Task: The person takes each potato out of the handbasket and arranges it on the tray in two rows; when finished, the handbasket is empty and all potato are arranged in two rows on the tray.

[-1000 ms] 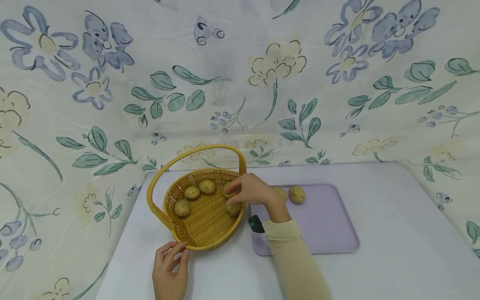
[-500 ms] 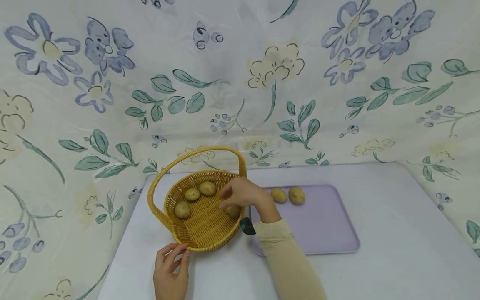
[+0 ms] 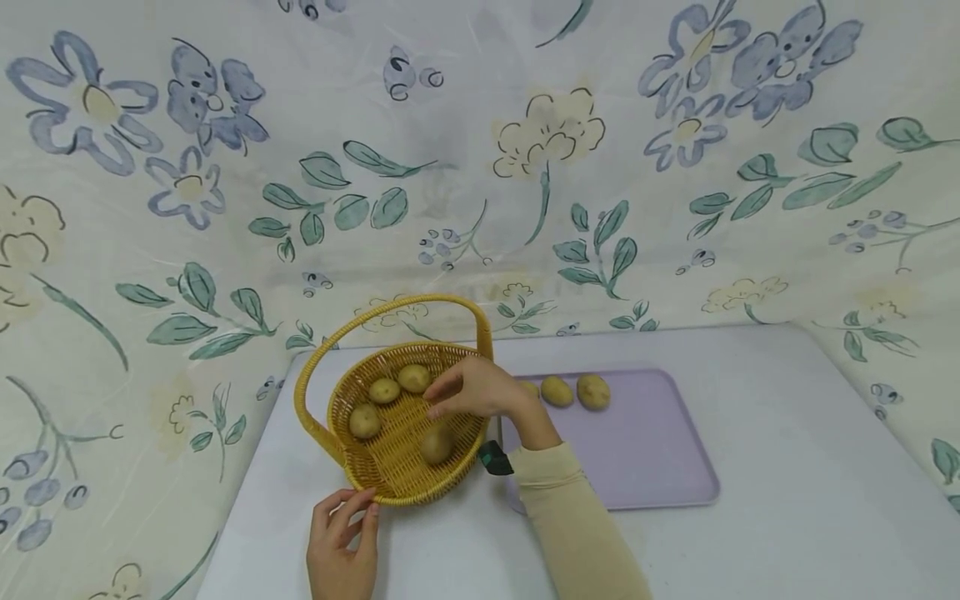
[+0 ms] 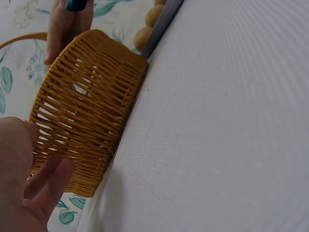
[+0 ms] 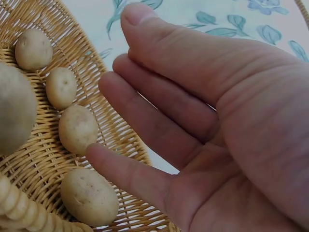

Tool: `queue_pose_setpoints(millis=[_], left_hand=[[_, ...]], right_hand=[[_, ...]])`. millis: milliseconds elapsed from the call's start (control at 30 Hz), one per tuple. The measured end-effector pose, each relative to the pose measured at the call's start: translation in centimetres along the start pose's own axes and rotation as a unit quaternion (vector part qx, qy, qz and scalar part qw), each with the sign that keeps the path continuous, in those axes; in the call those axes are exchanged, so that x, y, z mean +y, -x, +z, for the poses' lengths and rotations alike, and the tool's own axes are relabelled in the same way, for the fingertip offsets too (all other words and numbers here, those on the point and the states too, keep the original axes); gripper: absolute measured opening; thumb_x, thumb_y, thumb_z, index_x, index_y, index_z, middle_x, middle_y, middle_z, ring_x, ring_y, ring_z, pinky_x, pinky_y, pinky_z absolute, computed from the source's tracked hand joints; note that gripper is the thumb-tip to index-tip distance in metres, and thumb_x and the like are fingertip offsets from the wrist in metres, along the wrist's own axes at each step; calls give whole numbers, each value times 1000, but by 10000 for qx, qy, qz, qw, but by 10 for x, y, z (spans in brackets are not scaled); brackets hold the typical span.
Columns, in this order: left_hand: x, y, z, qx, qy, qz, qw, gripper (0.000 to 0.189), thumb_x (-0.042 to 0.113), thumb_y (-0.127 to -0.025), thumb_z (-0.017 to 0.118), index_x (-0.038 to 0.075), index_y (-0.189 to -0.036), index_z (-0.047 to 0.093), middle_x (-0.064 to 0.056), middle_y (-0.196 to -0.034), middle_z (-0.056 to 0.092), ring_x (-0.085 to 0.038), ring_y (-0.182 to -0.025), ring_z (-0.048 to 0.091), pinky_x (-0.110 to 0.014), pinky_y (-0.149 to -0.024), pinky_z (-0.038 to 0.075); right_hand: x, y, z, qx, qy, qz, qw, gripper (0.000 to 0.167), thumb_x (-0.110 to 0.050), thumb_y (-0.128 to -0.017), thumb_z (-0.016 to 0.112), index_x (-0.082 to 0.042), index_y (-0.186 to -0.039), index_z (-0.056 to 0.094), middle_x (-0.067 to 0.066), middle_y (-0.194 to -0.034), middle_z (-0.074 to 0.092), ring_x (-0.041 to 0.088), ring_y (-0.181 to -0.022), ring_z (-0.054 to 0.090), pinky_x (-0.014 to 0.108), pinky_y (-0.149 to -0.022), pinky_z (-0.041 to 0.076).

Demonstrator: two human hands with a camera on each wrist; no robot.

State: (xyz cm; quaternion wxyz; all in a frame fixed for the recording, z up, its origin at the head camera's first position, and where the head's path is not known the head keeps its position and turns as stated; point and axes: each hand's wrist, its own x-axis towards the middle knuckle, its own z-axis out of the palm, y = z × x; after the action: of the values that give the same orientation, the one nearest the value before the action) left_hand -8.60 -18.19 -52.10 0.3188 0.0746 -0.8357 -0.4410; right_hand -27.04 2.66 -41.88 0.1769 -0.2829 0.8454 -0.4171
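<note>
A yellow wicker basket (image 3: 405, 492) with a tall arched handle stands on the left of the table. My left hand (image 3: 342, 542) holds its near rim, fingertips over the edge and thumb against the outer wall; the left wrist view shows this hand (image 4: 29, 179) close against the weave. Several potatoes lie inside, among them one potato (image 3: 437, 444) near the right side and another potato (image 3: 365, 421) at the left. Over the basket's right part hovers my right hand (image 3: 480, 389), fingers extended, nothing in them. In the right wrist view, its fingers (image 5: 145, 113) overlap potatoes below.
A lilac tray (image 3: 637, 458) lies right of the basket, with a few potatoes along its back edge, such as one potato (image 3: 593, 391); my right wrist partly covers the leftmost. A floral cloth (image 3: 450, 208) hangs behind the white table (image 3: 787, 500).
My right hand has moved left, fingers off the potato at the basket's right side. A potato there has shifted left and nearer, slightly blurred. The left hand stays on the rim.
</note>
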Motion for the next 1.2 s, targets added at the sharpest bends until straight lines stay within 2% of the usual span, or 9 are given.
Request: queue_pose_setpoints(millis=[300, 533, 700, 867, 1033, 1200], left_hand=[[0, 2, -1, 8, -104, -100, 9999, 26, -17, -81, 75, -2, -101, 75, 2, -109, 55, 18, -95, 55, 2, -73, 53], [0, 1, 0, -18, -73, -42, 10000, 26, -17, -81, 76, -1, -102, 75, -1, -109, 56, 18, -94, 56, 1, -72, 53], [0, 0, 0, -48, -81, 8, 10000, 27, -17, -81, 76, -1, -102, 75, -4, -109, 57, 17, -94, 56, 1, -73, 53], [1, 0, -1, -34, -91, 13, 10000, 26, -17, -81, 76, -2, -102, 75, -5, -108, 57, 18, -94, 55, 1, -73, 53], [1, -1, -1, -45, -78, 31, 10000, 26, -17, -81, 76, -2, -102, 75, -6, -108, 58, 18, -94, 55, 2, -73, 53], [2, 0, -1, -58, -68, 24, 10000, 26, -17, -81, 76, -2, -102, 75, -6, -108, 57, 17, -94, 55, 1, -73, 53]], right_hand=[[5, -6, 7, -228, -148, -145, 9995, 30, -21, -83, 87, -14, -111, 80, -3, -110, 79, 10, -104, 72, 21, -92, 59], [9, -11, 13, -38, 126, 115, 9998, 31, -24, -81, 88, -19, -110, 81, -6, -110, 79, 9, -104, 72, 23, -95, 58], [10, -13, 16, 18, 40, 249, 9997, 34, -24, -81, 88, -19, -114, 80, -7, -115, 77, 11, -106, 72, 27, -97, 59], [10, -17, 17, 156, 44, 282, 9995, 32, -24, -82, 87, -18, -113, 80, -7, -114, 78, 12, -108, 71, 27, -98, 59], [9, -22, 14, 298, -121, 400, 9987, 38, -25, -82, 87, -15, -118, 78, -6, -116, 77, 13, -111, 71, 26, -98, 59], [8, -28, 11, 392, -38, 277, 9988, 38, -26, -83, 86, -14, -118, 78, -5, -116, 77, 15, -110, 71, 28, -97, 59]])
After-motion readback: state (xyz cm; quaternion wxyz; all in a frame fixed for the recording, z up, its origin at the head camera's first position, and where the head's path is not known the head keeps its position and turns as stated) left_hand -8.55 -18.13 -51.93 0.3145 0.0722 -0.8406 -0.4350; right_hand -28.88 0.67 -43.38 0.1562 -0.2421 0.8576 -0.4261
